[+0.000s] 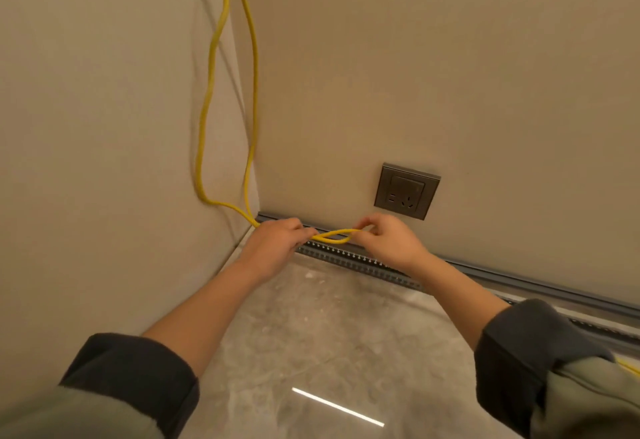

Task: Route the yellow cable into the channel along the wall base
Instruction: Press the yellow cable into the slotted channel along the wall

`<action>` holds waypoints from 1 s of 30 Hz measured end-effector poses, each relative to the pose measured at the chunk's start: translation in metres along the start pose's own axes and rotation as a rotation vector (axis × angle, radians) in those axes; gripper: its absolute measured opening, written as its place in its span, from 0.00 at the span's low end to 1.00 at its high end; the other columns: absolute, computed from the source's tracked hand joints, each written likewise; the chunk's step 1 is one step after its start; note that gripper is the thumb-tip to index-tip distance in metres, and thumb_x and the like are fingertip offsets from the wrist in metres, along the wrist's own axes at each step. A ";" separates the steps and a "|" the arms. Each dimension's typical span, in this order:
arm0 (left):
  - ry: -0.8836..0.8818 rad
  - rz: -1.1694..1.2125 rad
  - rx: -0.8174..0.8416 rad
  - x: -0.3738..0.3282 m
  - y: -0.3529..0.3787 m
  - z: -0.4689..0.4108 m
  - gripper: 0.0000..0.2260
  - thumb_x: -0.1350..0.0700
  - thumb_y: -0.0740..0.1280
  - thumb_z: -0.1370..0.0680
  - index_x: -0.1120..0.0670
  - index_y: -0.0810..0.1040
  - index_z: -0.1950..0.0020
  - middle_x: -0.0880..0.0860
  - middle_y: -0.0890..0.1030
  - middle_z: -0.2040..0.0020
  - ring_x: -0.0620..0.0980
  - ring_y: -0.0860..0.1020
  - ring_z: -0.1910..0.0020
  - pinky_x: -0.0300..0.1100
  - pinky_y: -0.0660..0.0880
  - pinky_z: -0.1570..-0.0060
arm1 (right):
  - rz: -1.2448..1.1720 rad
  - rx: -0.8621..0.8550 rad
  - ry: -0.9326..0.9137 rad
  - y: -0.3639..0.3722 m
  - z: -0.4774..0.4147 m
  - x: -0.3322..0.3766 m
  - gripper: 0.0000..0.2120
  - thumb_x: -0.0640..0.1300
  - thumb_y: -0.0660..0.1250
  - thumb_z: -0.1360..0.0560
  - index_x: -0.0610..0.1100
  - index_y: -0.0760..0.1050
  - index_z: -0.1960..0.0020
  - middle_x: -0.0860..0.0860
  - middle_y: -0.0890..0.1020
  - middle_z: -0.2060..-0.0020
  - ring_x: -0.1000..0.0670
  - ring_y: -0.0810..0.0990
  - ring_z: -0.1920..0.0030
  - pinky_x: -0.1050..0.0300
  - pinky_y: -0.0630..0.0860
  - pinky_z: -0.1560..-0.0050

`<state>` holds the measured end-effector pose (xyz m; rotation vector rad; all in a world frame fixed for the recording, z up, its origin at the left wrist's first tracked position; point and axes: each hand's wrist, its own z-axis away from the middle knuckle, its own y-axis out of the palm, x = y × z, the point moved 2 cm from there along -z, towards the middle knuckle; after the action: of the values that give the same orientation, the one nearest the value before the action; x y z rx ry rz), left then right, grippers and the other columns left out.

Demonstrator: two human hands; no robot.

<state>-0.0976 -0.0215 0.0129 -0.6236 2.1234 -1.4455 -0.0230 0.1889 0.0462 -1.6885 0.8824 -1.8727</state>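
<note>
Two strands of yellow cable (254, 68) hang down the far left corner and run between your hands, just above the grey channel (346, 254) along the wall base. Your left hand (277, 243) is closed around both strands near the corner. Your right hand (388, 238) pinches the looped end with its fingertips (363, 227), below the wall socket (406, 191). Glossy floor (311, 334) nearer you.

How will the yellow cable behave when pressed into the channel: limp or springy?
Probably flexible but a bit springy: the cable bows into a small loop between the left hand and right hand instead of lying flat. The strands on the wall hang in loose curves, so likely light. It may pop out of the channel unless held down.
</note>
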 end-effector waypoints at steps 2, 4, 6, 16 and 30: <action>0.012 -0.087 0.030 0.008 0.000 -0.004 0.17 0.58 0.63 0.21 0.46 0.77 0.34 0.52 0.80 0.50 0.56 0.78 0.52 0.48 0.73 0.56 | -0.019 0.003 -0.041 0.005 -0.001 -0.007 0.05 0.47 0.66 0.24 0.50 0.74 0.48 0.51 0.80 0.69 0.50 0.77 0.68 0.52 0.74 0.63; 0.025 -0.118 0.035 0.015 0.001 -0.010 0.17 0.58 0.63 0.22 0.45 0.77 0.34 0.52 0.80 0.49 0.56 0.78 0.50 0.47 0.72 0.55 | 0.026 -0.023 -0.093 0.010 0.001 -0.017 0.08 0.46 0.66 0.23 0.51 0.75 0.45 0.50 0.80 0.63 0.50 0.77 0.63 0.52 0.74 0.58; 0.027 -0.143 0.037 0.020 0.004 -0.018 0.17 0.57 0.63 0.22 0.44 0.76 0.35 0.52 0.79 0.50 0.56 0.77 0.49 0.46 0.71 0.56 | 0.057 -0.067 -0.146 0.015 0.001 -0.026 0.10 0.46 0.67 0.23 0.52 0.76 0.42 0.54 0.79 0.58 0.53 0.76 0.60 0.56 0.73 0.57; -0.082 -0.031 0.016 0.045 0.021 -0.019 0.04 0.56 0.74 0.28 0.55 0.81 0.57 0.53 0.76 0.64 0.57 0.78 0.62 0.44 0.71 0.68 | 0.288 -0.015 -0.259 0.041 -0.013 -0.052 0.13 0.47 0.63 0.21 0.54 0.78 0.38 0.53 0.77 0.50 0.50 0.78 0.52 0.56 0.72 0.59; 0.074 -0.115 -0.003 0.048 0.022 -0.007 0.08 0.60 0.73 0.29 0.58 0.84 0.50 0.57 0.80 0.58 0.58 0.79 0.57 0.49 0.76 0.62 | 0.717 0.082 -0.382 0.055 -0.021 -0.045 0.14 0.44 0.60 0.23 0.49 0.77 0.40 0.48 0.72 0.50 0.44 0.73 0.49 0.53 0.64 0.67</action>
<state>-0.1408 -0.0387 -0.0127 -0.7137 2.1783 -1.5496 -0.0419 0.1862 -0.0255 -1.3564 1.0451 -1.0547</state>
